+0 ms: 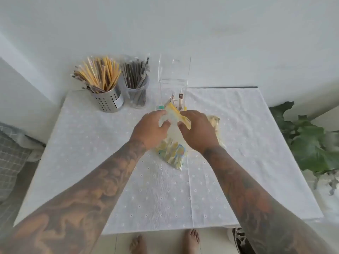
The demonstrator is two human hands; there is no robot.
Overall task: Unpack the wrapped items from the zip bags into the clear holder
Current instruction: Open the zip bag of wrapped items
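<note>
**Both hands at the mouth of the zip bag**

Left hand and right hand each pinch the open end of the zip bag. Its long axis runs from twelve o'clock, at the hands, back to six, where the wrapped items are bunched. The clear holder stands just beyond at twelve, a few packets in it; both hands are about equally near.

A white wall is standing behind the surface, which is wearing a white eyelet cloth. Pale floor tiles are showing below, a leafy plant sitting right.
</note>
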